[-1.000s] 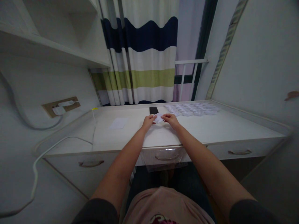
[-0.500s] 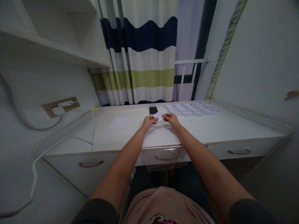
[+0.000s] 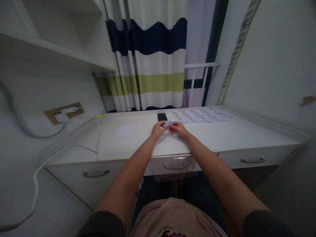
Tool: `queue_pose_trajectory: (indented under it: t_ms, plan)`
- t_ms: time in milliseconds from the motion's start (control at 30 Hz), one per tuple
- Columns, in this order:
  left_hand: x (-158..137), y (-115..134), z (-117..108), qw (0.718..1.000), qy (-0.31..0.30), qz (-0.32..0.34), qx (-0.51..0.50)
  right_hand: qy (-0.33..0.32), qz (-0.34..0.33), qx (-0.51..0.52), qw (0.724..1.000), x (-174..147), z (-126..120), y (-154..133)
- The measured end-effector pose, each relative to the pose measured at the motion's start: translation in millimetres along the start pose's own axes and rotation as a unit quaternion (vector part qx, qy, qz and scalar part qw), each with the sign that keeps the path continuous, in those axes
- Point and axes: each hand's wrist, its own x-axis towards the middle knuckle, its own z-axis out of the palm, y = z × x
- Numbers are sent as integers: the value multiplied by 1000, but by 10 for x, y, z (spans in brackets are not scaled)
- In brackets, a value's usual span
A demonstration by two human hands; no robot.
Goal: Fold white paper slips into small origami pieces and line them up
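Observation:
Between my two hands, just above the desk, is a small piece of folded white paper (image 3: 168,124). My left hand (image 3: 158,129) pinches it from the left side, fingers closed. From the other side my right hand (image 3: 179,128) grips it too, fingers curled against the paper. Its exact folds are too small to make out. Right behind the hands lies a black phone (image 3: 162,117). A flat stack or sheet of white paper (image 3: 125,130) rests on the desk to the left.
Several folded white paper pieces (image 3: 202,115) lie in rows at the back right of the white desk (image 3: 229,135). A clear plastic sheet (image 3: 172,168) hangs over the front edge. A white cable (image 3: 71,145) crosses the left end. A striped curtain (image 3: 160,82) hangs behind.
My hands have drawn closer together, and the paper between them looks smaller and more tilted. More of the phone shows behind them.

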Motion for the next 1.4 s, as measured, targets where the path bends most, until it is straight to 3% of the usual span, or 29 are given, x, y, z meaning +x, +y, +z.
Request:
queue_pose_trajectory:
  t_ms: [333,633,833,933,1100,1200,1400]
  plan:
    - [-14,17,-3,991,-10,42,125,-2,49,1,999,-18,27,-18]
    - [-23,12,8,992,-31,64,103,-5,57,23,998,8,8,11]
    - [-1,-2,0,1000,11,14,14,-17,20,98,995,1,-18,21]
    - [7,1,0,996,5,-46,-73,-21,1,134,991,-4,-19,15]
    - [-7,80,-24,945,-56,-191,-261,-13,-35,151,988,-13,-4,5]
    - [-5,113,-36,933,-32,-203,-296,8,-38,131,991,-8,8,-1]
    - [19,55,-16,953,6,-184,-242,26,-59,-9,998,51,20,72]
